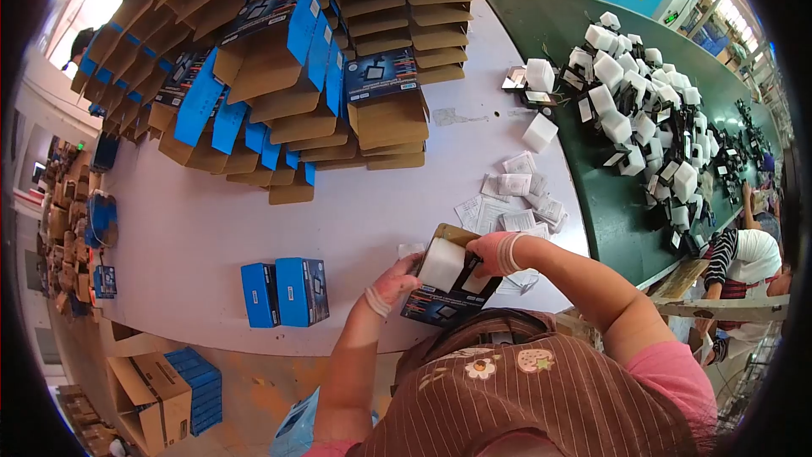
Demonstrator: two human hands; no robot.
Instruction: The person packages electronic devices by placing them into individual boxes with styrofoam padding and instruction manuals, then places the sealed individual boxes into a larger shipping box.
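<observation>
A dark printed cardboard box (441,308) with an open top is tilted at the table's front edge, close to my body. Inside its opening sits a white foam block (443,265). My left hand (394,284) grips the box's left side, fingers curled at the edge of the opening. On the other side, my right hand (492,254) is closed at the right edge of the opening, its fingertips bent down over the inside. White bands circle both wrists. Folded paper leaflets (518,220) and small white packets lie just beyond my right hand.
Two closed blue boxes (300,292) stand left of my hands. Open boxes (385,110) are piled high at the back. Right of the white table (364,211), a green conveyor (541,21) carries many foam-wrapped devices (630,85). A carton (152,398) sits on the floor; people work at right.
</observation>
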